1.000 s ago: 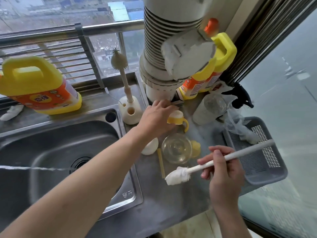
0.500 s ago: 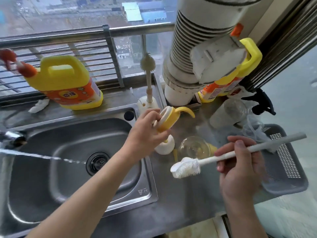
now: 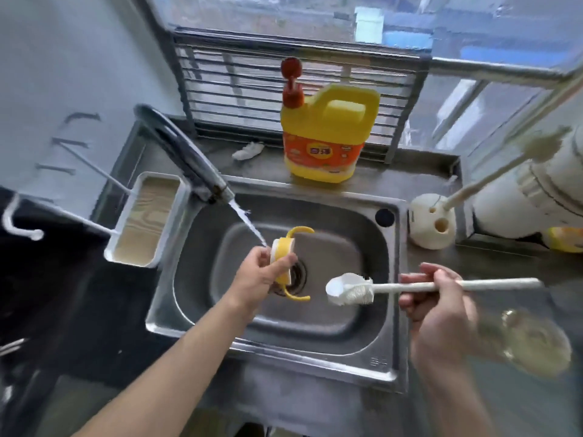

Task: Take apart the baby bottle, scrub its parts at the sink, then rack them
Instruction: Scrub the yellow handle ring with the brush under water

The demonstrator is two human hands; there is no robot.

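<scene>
Sink [image 3: 391, 351]: tap [image 3: 189, 159] running, stream striking the collar [image 3: 284, 247], a yellow handled bottle ring, held over the drain by the left hand [image 3: 257, 275], fingers closed round its band. Right hand [image 3: 441, 313] closed on the brush [image 3: 350, 290] shaft, head just beside the collar, not touching. Judgement: collar is light, stiff plastic, slippery when wet; grip the band, not the thin curved handles, which would probably flex or twist under scrubbing.
</scene>
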